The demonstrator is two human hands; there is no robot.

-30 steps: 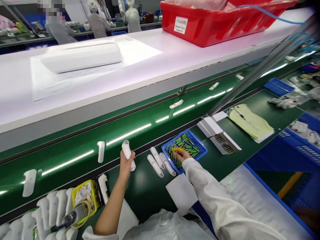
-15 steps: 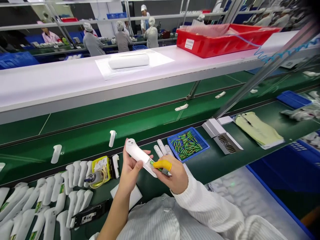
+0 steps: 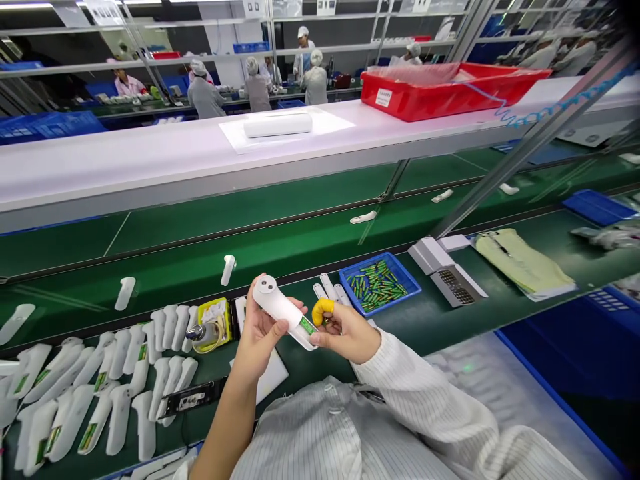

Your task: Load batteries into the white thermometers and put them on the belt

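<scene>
Through the head camera, I observe the left hand clamped around the white handset, above the bench. The thumb of the right hand appears to meet its lower end, beside a seated green battery; whether the curled fingers grip anything, I cannot tell. Step in hand, apparently: battery fitting. Next move calls for a steady left hold. Beyond: blue tray, loose batteries.

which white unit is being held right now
The white unit in the left hand, two dark round spots at its upper end; the other white units lie out of the hands.
</scene>
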